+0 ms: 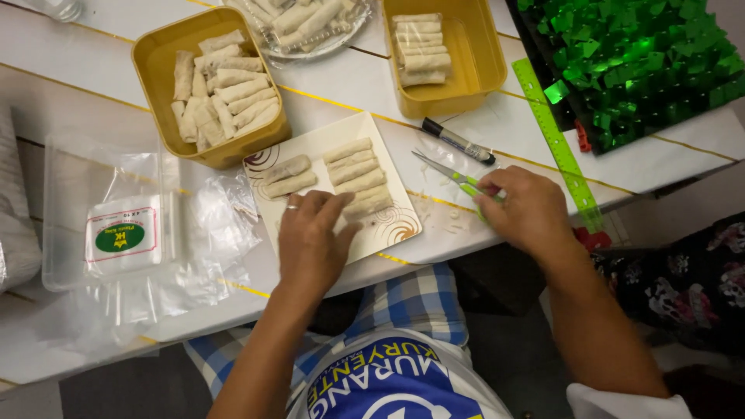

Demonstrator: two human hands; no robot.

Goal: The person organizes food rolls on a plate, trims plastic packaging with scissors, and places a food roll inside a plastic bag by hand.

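My left hand [310,237] rests on a white square plate [314,151], its fingertips touching the nearest of several pale spring rolls [357,174] lined up there. Two more rolls [287,177] lie at the plate's left. My right hand [528,209] lies on the white table with its fingers on the green handles of a pair of scissors [450,174], whose blades point up-left. A ring is on the left hand.
Two yellow tubs [155,62] [481,54] hold more rolls, and a clear dish [310,23] of rolls stands behind. A black marker [458,141] and green ruler [555,143] lie right. Plastic bags [124,233] spread left; a green sequined thing [636,62] sits back right.
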